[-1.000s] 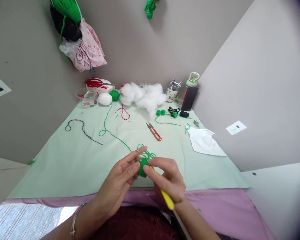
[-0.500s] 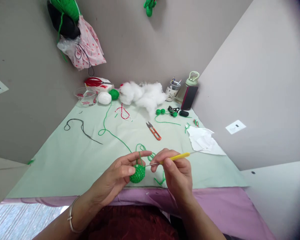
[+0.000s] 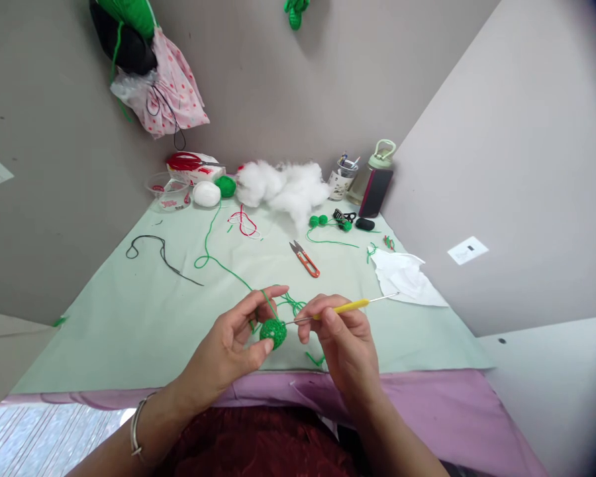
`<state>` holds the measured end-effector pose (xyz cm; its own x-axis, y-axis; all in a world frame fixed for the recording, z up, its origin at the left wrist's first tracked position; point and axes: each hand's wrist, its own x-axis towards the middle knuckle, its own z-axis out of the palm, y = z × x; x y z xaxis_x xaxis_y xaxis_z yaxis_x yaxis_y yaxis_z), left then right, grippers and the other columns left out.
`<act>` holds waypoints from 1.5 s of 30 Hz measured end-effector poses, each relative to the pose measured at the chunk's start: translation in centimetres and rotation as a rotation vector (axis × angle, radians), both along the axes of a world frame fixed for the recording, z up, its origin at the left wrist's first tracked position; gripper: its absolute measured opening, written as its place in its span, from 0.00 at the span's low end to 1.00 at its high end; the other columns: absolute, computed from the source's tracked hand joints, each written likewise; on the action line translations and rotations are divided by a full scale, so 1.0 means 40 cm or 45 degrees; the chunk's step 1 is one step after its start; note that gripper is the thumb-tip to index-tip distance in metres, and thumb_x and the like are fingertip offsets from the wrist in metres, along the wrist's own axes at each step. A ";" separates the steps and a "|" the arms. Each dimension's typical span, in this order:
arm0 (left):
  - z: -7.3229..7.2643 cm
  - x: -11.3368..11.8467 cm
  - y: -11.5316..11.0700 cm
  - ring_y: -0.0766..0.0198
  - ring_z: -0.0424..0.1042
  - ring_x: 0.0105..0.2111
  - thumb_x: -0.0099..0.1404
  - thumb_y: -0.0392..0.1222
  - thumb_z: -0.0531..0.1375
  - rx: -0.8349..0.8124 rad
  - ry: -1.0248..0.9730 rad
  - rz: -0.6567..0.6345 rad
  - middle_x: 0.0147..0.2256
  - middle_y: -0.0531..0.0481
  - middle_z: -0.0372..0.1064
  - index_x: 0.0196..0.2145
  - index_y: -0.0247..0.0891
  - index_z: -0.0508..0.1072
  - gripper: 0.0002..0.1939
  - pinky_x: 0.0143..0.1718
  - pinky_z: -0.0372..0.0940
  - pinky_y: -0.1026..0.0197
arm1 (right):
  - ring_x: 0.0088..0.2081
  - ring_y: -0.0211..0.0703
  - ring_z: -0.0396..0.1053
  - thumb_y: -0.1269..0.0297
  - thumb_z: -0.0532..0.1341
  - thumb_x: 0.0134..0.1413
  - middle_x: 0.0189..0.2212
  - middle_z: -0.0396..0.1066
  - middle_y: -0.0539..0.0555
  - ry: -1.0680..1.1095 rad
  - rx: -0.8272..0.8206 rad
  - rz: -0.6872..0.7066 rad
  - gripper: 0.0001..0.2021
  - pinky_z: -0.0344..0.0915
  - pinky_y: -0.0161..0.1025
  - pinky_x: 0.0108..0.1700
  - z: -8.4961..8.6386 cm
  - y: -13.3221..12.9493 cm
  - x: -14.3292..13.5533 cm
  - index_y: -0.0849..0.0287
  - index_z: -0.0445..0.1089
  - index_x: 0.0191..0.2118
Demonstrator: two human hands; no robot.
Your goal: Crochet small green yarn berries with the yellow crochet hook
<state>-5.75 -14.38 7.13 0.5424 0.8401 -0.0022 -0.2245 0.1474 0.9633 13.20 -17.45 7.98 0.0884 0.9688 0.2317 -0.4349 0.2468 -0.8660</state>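
Note:
My left hand is closed on a small green crochet piece, thumb on its near side. Its index finger is stretched out with green yarn running over it down to the piece. In my right hand is a crochet hook with a yellow handle, gripped between thumb and fingers. The hook's thin metal end reaches the right upper edge of the crochet piece; whether it sits inside a stitch I cannot tell. The yarn trails back across the table to a green yarn ball.
Orange thread snips lie beyond my hands. At the back are white stuffing, a white yarn ball, red scissors, a pen cup and a bottle. White paper lies right, black cord left.
My left hand has turned the crochet piece so its face tilts differently, and its index finger has swung left. The hook has shifted slightly left with my right hand.

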 end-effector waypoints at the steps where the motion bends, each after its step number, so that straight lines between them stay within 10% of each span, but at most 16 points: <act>1: 0.004 0.001 -0.002 0.59 0.63 0.46 0.65 0.39 0.66 0.044 0.035 0.043 0.43 0.51 0.63 0.62 0.58 0.73 0.30 0.56 0.59 0.57 | 0.29 0.35 0.76 0.61 0.67 0.65 0.32 0.81 0.52 0.000 0.000 0.004 0.08 0.74 0.32 0.33 -0.001 0.002 -0.002 0.55 0.83 0.37; 5: 0.018 0.004 -0.005 0.60 0.63 0.48 0.63 0.32 0.65 0.154 0.119 0.169 0.42 0.52 0.62 0.60 0.60 0.75 0.31 0.60 0.56 0.57 | 0.30 0.35 0.77 0.61 0.67 0.65 0.33 0.81 0.52 0.006 0.006 0.017 0.07 0.74 0.32 0.34 -0.003 0.006 -0.005 0.55 0.83 0.37; 15: 0.013 -0.028 0.019 0.61 0.64 0.41 0.59 0.46 0.69 -0.128 -0.075 -0.100 0.41 0.50 0.65 0.58 0.51 0.79 0.28 0.43 0.64 0.62 | 0.28 0.36 0.77 0.59 0.68 0.64 0.30 0.78 0.52 -0.046 -0.028 0.079 0.08 0.73 0.33 0.32 0.011 -0.005 0.014 0.55 0.84 0.37; 24: 0.022 -0.006 -0.002 0.60 0.66 0.48 0.63 0.33 0.65 0.217 0.179 0.095 0.42 0.52 0.62 0.62 0.58 0.74 0.32 0.65 0.55 0.53 | 0.27 0.36 0.76 0.58 0.69 0.62 0.30 0.79 0.52 0.025 -0.087 0.036 0.08 0.73 0.33 0.31 0.005 -0.008 -0.007 0.55 0.84 0.36; 36: -0.004 -0.005 0.002 0.60 0.67 0.47 0.64 0.44 0.68 -0.123 -0.071 -0.069 0.44 0.51 0.66 0.61 0.54 0.75 0.27 0.53 0.63 0.61 | 0.29 0.39 0.75 0.61 0.64 0.68 0.33 0.79 0.53 -0.124 0.079 -0.137 0.09 0.73 0.38 0.33 -0.008 -0.010 -0.009 0.54 0.82 0.38; 45: 0.005 0.031 -0.018 0.59 0.67 0.46 0.62 0.43 0.70 -0.248 -0.115 0.208 0.42 0.51 0.70 0.56 0.51 0.80 0.23 0.50 0.63 0.61 | 0.47 0.50 0.79 0.75 0.64 0.64 0.50 0.81 0.59 -1.178 0.781 -0.453 0.28 0.79 0.44 0.41 -0.069 -0.063 0.006 0.42 0.69 0.66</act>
